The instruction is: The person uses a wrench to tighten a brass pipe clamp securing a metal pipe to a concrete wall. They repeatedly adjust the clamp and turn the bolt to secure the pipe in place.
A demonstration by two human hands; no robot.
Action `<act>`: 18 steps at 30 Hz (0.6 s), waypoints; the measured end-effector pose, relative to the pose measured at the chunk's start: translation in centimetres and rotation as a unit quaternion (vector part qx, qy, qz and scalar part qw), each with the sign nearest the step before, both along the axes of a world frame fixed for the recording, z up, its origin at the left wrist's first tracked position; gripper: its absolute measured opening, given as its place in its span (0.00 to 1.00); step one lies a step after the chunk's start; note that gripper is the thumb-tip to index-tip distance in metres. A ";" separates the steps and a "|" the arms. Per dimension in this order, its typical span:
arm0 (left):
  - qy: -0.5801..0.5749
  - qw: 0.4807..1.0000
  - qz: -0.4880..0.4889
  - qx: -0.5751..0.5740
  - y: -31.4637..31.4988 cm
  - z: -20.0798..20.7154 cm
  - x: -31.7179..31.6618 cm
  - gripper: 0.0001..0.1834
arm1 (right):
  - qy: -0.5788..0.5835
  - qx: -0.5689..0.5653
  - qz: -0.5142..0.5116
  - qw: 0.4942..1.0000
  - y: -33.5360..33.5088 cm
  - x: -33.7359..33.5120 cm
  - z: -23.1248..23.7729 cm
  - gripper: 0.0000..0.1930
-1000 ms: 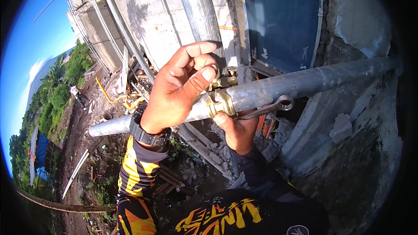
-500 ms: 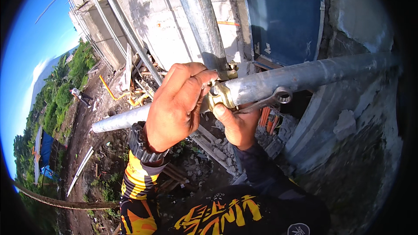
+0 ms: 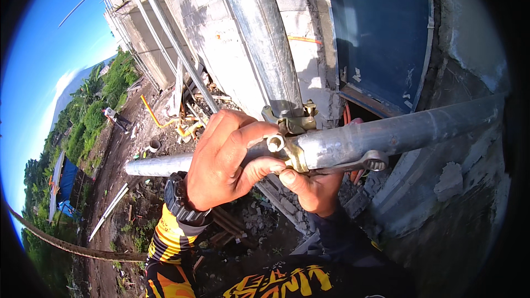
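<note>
A brass-coloured scaffold clamp (image 3: 297, 155) sits around a grey horizontal pipe (image 3: 408, 132), where an upright galvanized pipe (image 3: 262, 38) meets it. My left hand (image 3: 223, 160), a black watch on its wrist, is closed at the clamp's left side. Its fingertips and thumb pinch around the bolt and nut (image 3: 275, 143). From below the pipe, my right hand (image 3: 317, 192) presses its thumb against the lower part of the clamp. A metal wrench (image 3: 353, 165) lies in that hand along the pipe's underside, its ring end sticking out to the right. The fingers behind the pipe are hidden.
A block wall (image 3: 215, 27) stands behind, with a blue panel (image 3: 381, 33) to its right. Rubble and boards (image 3: 281, 204) lie below. More scaffold pipes (image 3: 171, 33) rise at the left. Far left, a person (image 3: 115, 117) is on the dirt path.
The view has shifted, so the pipes and clamp appear lower and further right. My left fingers have changed position, uncovering the nut. The wrench stays in my right hand.
</note>
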State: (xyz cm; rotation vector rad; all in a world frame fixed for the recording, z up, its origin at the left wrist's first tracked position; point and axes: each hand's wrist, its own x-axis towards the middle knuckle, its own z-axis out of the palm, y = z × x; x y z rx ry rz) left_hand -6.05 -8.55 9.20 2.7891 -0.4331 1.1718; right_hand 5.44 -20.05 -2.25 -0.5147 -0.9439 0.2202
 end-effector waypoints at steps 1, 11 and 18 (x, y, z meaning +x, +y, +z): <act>-0.016 0.999 0.032 0.028 0.4 -0.3 -0.1 0.42 | -0.027 -0.011 -0.003 1.000 0.1 0.3 -0.2 0.21; 0.057 0.965 0.207 0.149 0.5 0.7 -1.6 0.44 | 0.069 0.064 -0.029 0.995 1.3 0.1 2.6 0.37; 0.030 0.966 0.196 0.166 0.3 2.8 -1.9 0.44 | 0.035 0.057 -0.036 0.997 1.1 0.2 5.4 0.37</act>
